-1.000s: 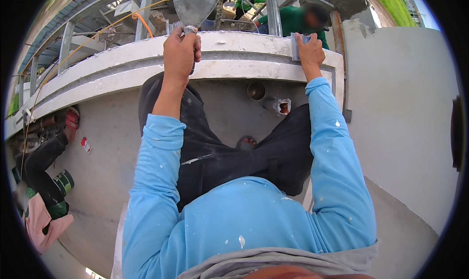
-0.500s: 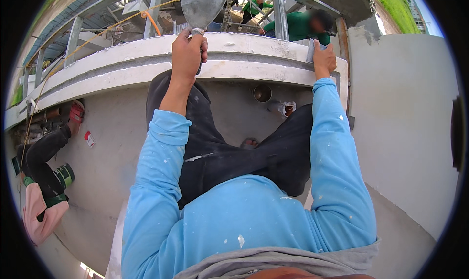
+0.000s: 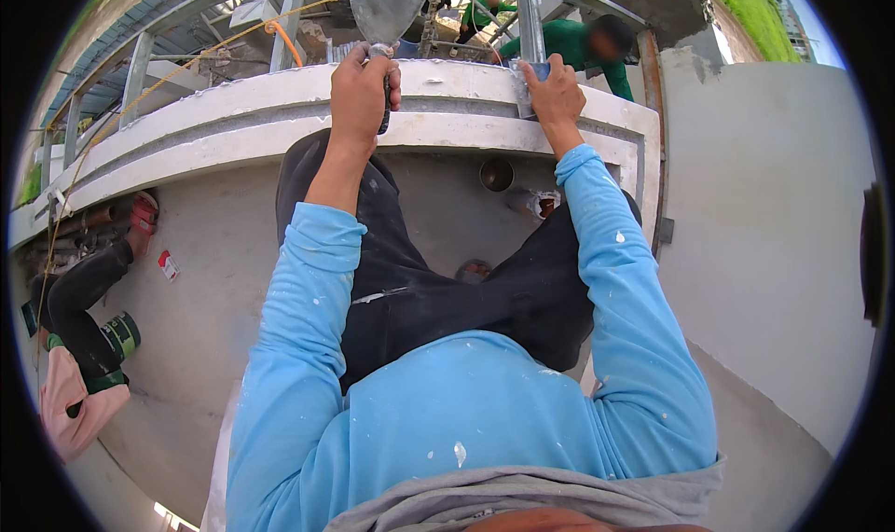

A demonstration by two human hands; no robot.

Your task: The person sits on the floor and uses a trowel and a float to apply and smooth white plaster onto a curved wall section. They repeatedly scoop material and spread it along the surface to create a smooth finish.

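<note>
My left hand (image 3: 360,103) is wrapped round the dark handle of a trowel (image 3: 390,10). The trowel's broad grey blade points away from me, beyond the far edge of the white ledge (image 3: 438,133). In my right hand (image 3: 557,101) is a flat grey scraper (image 3: 522,96) with a blue part near my fingers. Its blade is at the ledge's top, across the recessed grey groove that runs along it. My fingers partly cover the scraper.
Metal framing (image 3: 532,24) with ropes stands past the ledge, where a person in green (image 3: 564,42) is close by on the right. A round metal bowl (image 3: 497,174) lies below the ledge. On the left, another person sits by a green bucket (image 3: 121,335).
My right hand has slid left along the ledge with the scraper, away from the right corner. My left hand and the trowel have barely shifted.
</note>
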